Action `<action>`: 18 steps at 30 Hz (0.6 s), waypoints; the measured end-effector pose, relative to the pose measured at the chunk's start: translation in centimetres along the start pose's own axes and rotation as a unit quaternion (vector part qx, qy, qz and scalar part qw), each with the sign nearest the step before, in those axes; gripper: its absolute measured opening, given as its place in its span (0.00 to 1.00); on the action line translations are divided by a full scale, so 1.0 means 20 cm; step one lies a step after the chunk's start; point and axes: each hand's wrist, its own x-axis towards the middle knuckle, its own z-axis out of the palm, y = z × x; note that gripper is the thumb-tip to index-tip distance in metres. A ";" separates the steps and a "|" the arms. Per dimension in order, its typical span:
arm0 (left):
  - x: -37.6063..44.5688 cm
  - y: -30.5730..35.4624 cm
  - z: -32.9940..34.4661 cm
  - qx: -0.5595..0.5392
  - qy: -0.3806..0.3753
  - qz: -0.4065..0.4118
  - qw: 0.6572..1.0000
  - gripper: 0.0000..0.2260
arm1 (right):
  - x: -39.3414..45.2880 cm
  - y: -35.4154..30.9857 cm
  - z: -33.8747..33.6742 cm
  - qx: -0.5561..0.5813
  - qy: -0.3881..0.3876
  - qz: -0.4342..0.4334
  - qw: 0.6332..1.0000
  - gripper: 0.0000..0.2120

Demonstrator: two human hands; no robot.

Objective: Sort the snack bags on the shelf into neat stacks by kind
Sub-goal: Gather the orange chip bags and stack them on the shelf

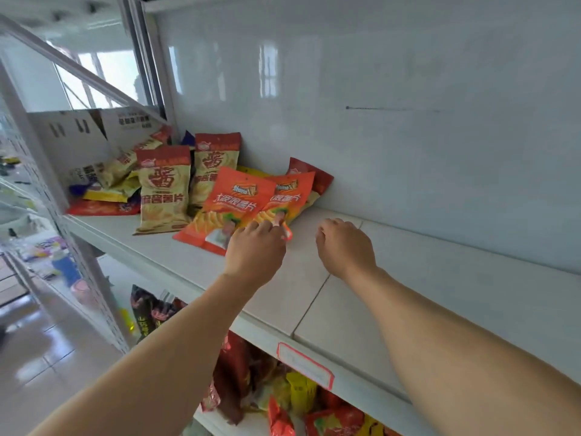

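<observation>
The left hand [256,247] reached over the shelf [408,278] with its fingers curled onto the lower right corner of the rear orange bag [290,193]; the grip appeared to pinch that corner, though the contact was partly hidden by the hand itself. The right hand [342,245] hovered just right of that grip, fingers loosely curled, holding nothing and apart from every bag.

Immediately left of the grip, the front orange bag [229,202] lay tilted, overlapping the rear one. Beyond the grip, a dark red bag [317,176] leaned against the white back panel [408,121]. Further left of the grip stood two beige bags [165,187], one behind the other, upright. Past them lay a mixed heap of bags [107,190] before a cardboard box [78,136].
</observation>
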 end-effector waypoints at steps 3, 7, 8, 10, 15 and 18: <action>0.08 -0.18 0.08 -0.051 0.009 -0.053 0.997 0.14 | 0.19 -0.15 0.11 0.150 -0.009 0.076 0.986 0.13; 0.21 -0.42 0.13 -0.150 0.005 -0.196 0.969 0.24 | 0.45 -0.32 0.24 0.328 -0.014 0.215 0.920 0.26; 0.23 -0.44 0.13 -0.172 0.001 -0.226 0.959 0.27 | 0.47 -0.34 0.27 0.345 -0.014 0.241 0.907 0.28; 0.28 -0.53 0.18 -0.199 -0.027 -0.277 0.940 0.32 | 0.52 -0.38 0.35 0.372 -0.002 0.276 0.886 0.30; 0.41 -0.74 0.33 -0.225 -0.144 -0.325 0.907 0.45 | 0.58 -0.49 0.41 0.391 0.028 0.357 0.848 0.31; 0.44 -0.80 0.36 -0.258 -0.168 -0.320 0.896 0.49 | 0.59 -0.50 0.44 0.386 0.034 0.360 0.849 0.25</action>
